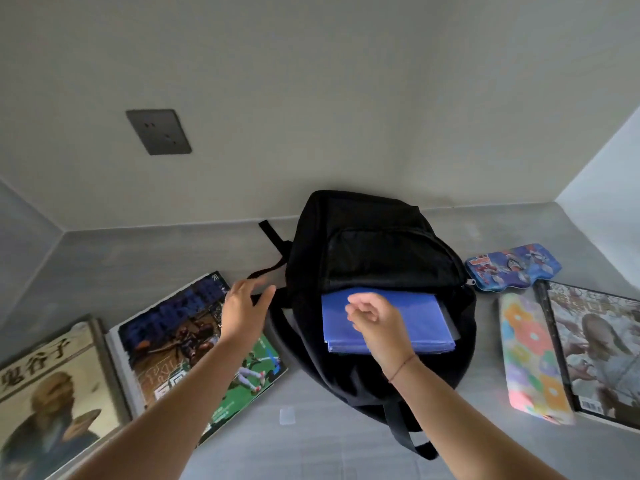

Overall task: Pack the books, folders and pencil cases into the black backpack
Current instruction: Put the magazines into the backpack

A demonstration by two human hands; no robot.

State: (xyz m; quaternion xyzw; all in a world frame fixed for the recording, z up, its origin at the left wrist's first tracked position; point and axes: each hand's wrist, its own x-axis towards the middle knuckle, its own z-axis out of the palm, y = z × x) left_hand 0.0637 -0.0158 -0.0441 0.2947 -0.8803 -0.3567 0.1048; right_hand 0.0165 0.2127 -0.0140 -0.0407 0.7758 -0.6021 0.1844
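The grey table (311, 445) fills the lower half and is cut off at 6 o'clock. At its centre the black backpack (374, 244) lies flat, its long axis running 12 to 6, base toward the wall and carry loop toward 6. Its dark inside is hard to make out.

At 8 o'clock a book (52, 393) with a painted figure is cut by the left edge. Beside it a sports magazine (173, 334) lies tilted, partly under the left forearm. At 3 o'clock another magazine (595, 341) runs off the right edge.

A blue folder (408, 323) sits in the backpack's open mouth, long axis 9 to 3, its far edge hidden under the front panel.

A floral case (533, 355) overlaps the right magazine's left edge. A blue cartoon case (512, 266) lies at 2 o'clock, just beside the backpack.

The left hand (242, 310) is spread flat over a strap (270, 268). The right hand (374, 317) hangs over the folder, fingers loosely curled, gripping nothing. Whether either hand touches anything is unclear.

A dark socket (158, 132) is on the wall at 10 o'clock.
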